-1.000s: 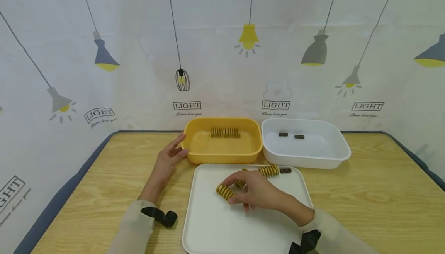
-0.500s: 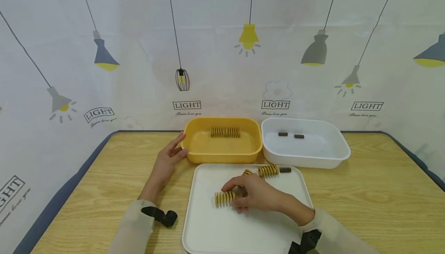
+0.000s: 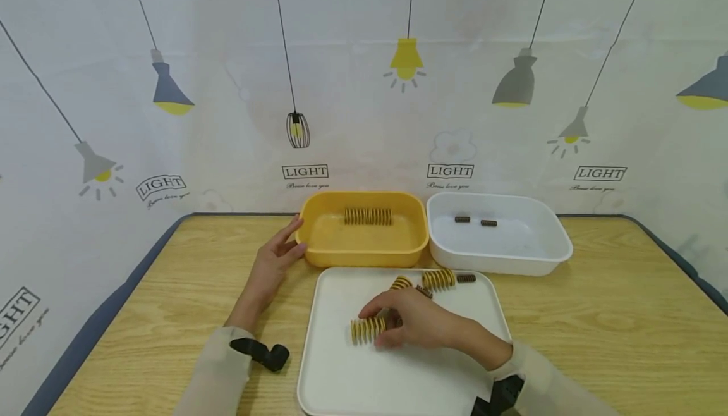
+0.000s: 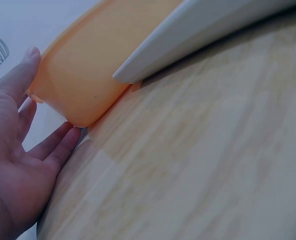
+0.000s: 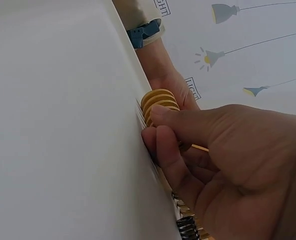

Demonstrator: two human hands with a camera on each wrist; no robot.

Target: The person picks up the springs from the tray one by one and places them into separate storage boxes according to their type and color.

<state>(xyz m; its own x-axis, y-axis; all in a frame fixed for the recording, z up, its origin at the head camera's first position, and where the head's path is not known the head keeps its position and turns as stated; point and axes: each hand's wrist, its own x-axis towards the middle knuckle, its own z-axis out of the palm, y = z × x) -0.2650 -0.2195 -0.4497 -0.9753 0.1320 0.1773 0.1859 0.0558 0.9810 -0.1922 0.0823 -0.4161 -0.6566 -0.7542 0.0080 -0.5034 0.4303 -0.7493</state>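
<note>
My right hand (image 3: 421,324) pinches a yellow coil spring (image 3: 364,330) between thumb and fingers, low over the white tray (image 3: 335,381). In the right wrist view the thumb lies along the spring (image 5: 157,96), whose far end sticks out past the fingertips. Behind that hand on the tray are another yellow spring (image 3: 401,282), partly hidden, and a small dark spring (image 3: 424,291). My left hand (image 3: 272,270) rests against the left end of the yellow bin (image 3: 364,259). Its thumb is at the rim and its extended fingers touch the wall (image 4: 75,107).
Near the tray's back edge lie a yellow spring (image 3: 438,279) and a small dark spring (image 3: 466,278). Yellow springs (image 3: 368,216) lie in a row inside the yellow bin. Right beside it stands a white bin (image 3: 500,265) holding two small dark springs (image 3: 488,223).
The pinched spring has turned from slanted to level and come slightly nearer the tray's front, along with my right hand. My left hand has stayed at the yellow bin.
</note>
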